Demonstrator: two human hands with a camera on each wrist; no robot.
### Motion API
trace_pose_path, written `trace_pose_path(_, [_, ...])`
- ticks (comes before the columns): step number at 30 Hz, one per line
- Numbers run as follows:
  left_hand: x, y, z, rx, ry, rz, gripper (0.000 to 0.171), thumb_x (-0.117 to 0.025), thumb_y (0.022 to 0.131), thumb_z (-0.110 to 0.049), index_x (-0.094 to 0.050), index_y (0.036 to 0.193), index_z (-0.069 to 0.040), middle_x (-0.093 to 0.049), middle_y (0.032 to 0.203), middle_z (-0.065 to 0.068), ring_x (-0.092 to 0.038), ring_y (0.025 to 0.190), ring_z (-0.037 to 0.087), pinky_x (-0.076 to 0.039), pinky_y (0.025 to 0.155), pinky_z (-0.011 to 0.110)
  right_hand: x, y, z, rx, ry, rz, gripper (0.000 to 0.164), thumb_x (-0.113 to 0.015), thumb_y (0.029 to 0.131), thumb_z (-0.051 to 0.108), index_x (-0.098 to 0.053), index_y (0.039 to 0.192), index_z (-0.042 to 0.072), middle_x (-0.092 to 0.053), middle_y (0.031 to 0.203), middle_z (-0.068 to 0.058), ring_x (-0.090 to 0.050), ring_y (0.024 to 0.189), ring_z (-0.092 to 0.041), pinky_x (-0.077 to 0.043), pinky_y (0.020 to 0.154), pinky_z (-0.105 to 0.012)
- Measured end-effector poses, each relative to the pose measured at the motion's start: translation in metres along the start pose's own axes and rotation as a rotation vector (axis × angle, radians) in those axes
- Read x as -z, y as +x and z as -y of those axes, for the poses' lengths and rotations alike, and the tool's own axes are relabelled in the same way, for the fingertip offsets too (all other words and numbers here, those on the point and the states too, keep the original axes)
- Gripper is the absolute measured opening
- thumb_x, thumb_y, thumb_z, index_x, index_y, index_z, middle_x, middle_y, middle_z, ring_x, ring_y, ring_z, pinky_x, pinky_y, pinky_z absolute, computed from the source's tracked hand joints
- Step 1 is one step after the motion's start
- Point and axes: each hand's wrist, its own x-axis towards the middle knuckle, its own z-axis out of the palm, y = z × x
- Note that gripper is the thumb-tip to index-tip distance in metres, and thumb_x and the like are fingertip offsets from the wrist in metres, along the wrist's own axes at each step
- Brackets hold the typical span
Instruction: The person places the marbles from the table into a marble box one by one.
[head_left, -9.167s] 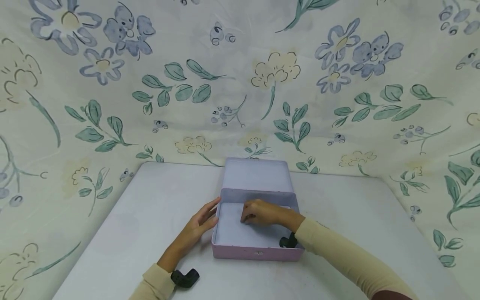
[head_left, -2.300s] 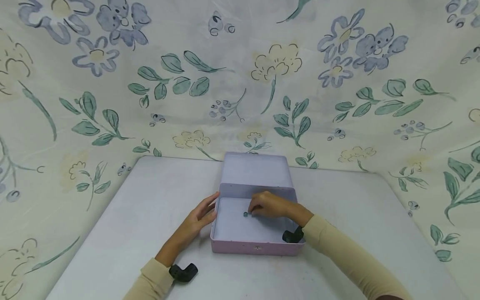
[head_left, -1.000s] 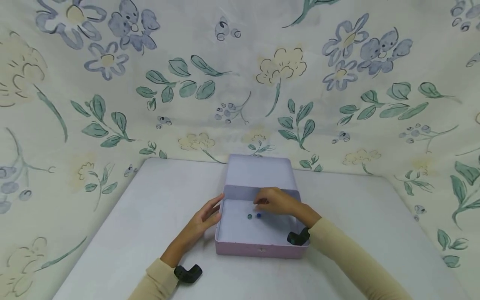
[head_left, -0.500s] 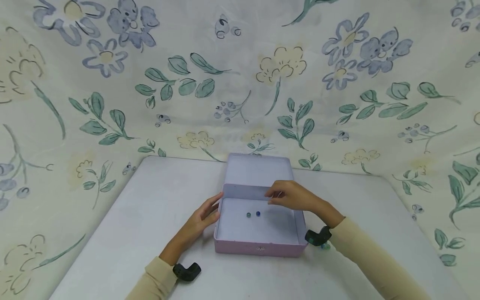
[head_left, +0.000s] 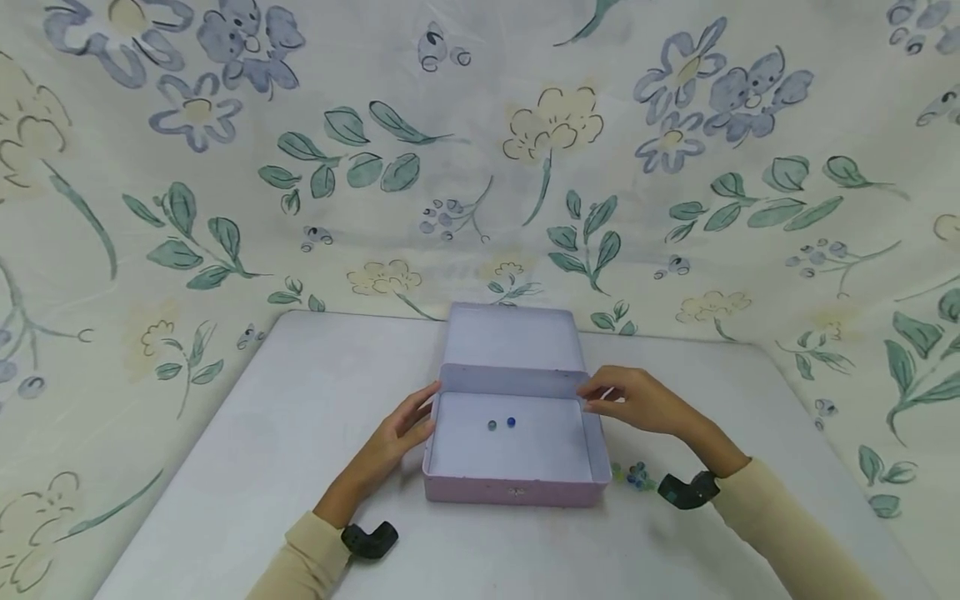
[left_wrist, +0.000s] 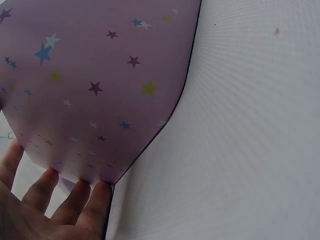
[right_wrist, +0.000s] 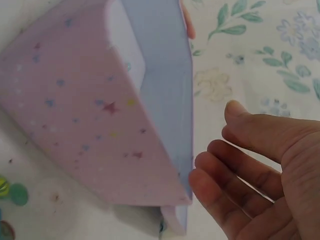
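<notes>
A pink tin box [head_left: 517, 492] with a pale inside stands on the table, its hinged lid [head_left: 513, 337] laid back behind it. Two marbles lie on the box floor: a grey-green marble [head_left: 492, 425] and a blue marble [head_left: 512, 422]. My left hand [head_left: 390, 450] rests its fingertips against the box's left wall; in the left wrist view straight fingers touch the star-printed side. My right hand [head_left: 637, 400] is at the box's back right corner, fingers loosely bent, nothing between them. Whether it touches the rim I cannot tell.
On the table right of the box lies a cluster of several marbles [head_left: 637, 476], partly behind the right wrist's black camera [head_left: 687, 490]. A flower-patterned cloth [head_left: 480, 167] hangs at the table's back and sides.
My right hand has moved out of the box to its right edge. Two marbles now show on the box floor, and the cluster on the right has come into sight. The left hand has stayed put.
</notes>
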Motion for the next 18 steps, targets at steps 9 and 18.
trace_pose_path(9, [0.0, -0.001, 0.003, -0.012, -0.017, 0.016, 0.058, -0.048, 0.105, -0.02, -0.026, 0.159, -0.024, -0.016, 0.168, 0.008, -0.017, 0.153, 0.045, -0.019, 0.118, 0.069, 0.004, -0.04, -0.018, -0.08, -0.032, -0.075, 0.02, -0.073, 0.091, 0.013, -0.073, 0.11, 0.009, -0.073, 0.104, -0.002, -0.067, 0.095, -0.005, -0.059, 0.082, -0.024])
trace_pose_path(18, [0.002, -0.001, 0.001, -0.028, -0.004, 0.007, 0.057, -0.047, 0.105, -0.018, -0.027, 0.158, -0.024, -0.017, 0.168, 0.007, -0.017, 0.152, 0.044, -0.02, 0.119, 0.068, 0.002, -0.062, -0.029, -0.124, -0.044, -0.1, 0.017, -0.072, 0.092, 0.014, -0.073, 0.108, 0.009, -0.074, 0.102, -0.004, -0.065, 0.092, 0.0, -0.058, 0.08, -0.022])
